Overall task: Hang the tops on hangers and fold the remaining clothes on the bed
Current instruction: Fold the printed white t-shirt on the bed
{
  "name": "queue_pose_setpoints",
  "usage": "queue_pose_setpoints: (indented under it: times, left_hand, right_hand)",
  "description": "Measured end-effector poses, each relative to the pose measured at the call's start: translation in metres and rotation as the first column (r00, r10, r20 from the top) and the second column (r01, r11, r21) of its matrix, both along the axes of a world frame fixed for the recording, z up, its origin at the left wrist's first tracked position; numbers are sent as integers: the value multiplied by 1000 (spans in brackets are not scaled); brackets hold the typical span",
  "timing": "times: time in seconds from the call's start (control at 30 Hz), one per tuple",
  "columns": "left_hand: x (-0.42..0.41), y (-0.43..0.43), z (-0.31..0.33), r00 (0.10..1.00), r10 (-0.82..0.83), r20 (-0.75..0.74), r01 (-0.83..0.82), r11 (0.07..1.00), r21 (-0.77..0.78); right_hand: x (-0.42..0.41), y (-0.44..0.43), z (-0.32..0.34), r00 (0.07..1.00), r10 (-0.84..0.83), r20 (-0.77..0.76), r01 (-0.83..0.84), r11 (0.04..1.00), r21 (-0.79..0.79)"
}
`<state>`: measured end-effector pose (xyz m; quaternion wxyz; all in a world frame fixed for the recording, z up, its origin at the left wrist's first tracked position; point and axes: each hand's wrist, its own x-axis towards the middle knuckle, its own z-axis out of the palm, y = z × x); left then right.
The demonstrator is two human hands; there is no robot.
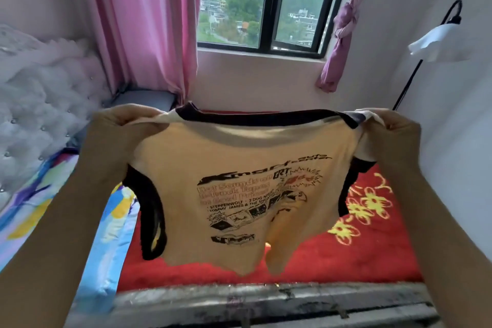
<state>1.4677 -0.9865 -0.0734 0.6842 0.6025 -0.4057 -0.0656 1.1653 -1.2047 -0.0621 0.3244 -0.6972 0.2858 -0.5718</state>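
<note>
A pale yellow T-shirt [239,168] with black collar and sleeve trim and a black and red print hangs in the air in front of me. My left hand [119,125] grips its left shoulder and my right hand [394,130] grips its right shoulder, stretching the collar between them. The shirt's hem dangles above a red blanket [346,253] with yellow flower embroidery. No hanger is in view.
The bed with a colourful sheet [34,210] and a white tufted headboard [32,104] lies to the left. Ahead is a window [266,2] with pink curtains [149,21]. A floor lamp [436,40] stands at the right wall. A grey metal frame [266,303] runs along the bottom.
</note>
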Motion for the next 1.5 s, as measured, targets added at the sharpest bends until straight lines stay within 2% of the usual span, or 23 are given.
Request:
queue_pose_setpoints:
  times: [0.07, 0.2, 0.43, 0.67, 0.8, 0.93, 1.07, 1.13, 1.2, 1.3, 1.4, 1.5]
  left_hand:
    - [-7, -2, 3, 997, -2, 73, 0, 1000, 24]
    - [-2, -28, -13, 991, -36, 126, 19, 991, 130]
    - [45, -93, -94, 997, -75, 1, 70, 942, 329]
    - [125, -180, -148, 996, -42, -79, 69, 919, 389]
    - [197, -268, -160, 997, -42, -66, 66, 909, 412]
    - [272, -372, -177, 999, -8, -34, 21, 916, 400]
    - [328, -456, -231, 996, 91, 19, -89, 864, 496]
    - [341, -481, -269, 982, 131, 137, -189, 753, 630]
    - [346, -486, -316, 972, 115, 206, -235, 548, 803]
    - [325, -446, -399, 989, 71, 126, -142, 301, 943]
    - [283, -377, -473, 991, 130, 20, -36, 116, 993]
    - [231, -308, -523, 988, 146, -44, 53, -56, 997]
  right_hand:
    - [-4, 1, 1, 1000, -17, -11, 17, 1000, -18]
    - [-1, -15, -17, 998, 24, -54, -22, 999, 50]
    - [34, -77, -93, 963, 76, -257, 9, 949, 316]
    - [116, -162, -147, 935, 65, -349, 113, 877, 466]
    - [196, -246, -166, 909, 25, -416, 191, 862, 469]
    - [277, -338, -189, 897, -100, -431, 316, 826, 467]
    - [340, -407, -227, 795, -138, -591, 436, 808, 397]
    - [363, -430, -259, 697, -126, -706, 490, 802, 341]
    - [377, -440, -306, 548, -33, -836, 520, 796, 309]
    - [366, -412, -382, 359, 187, -915, 518, 775, 362]
    - [328, -355, -452, 268, 359, -894, 542, 711, 448]
    - [282, -287, -497, 220, 517, -827, 634, 568, 524]
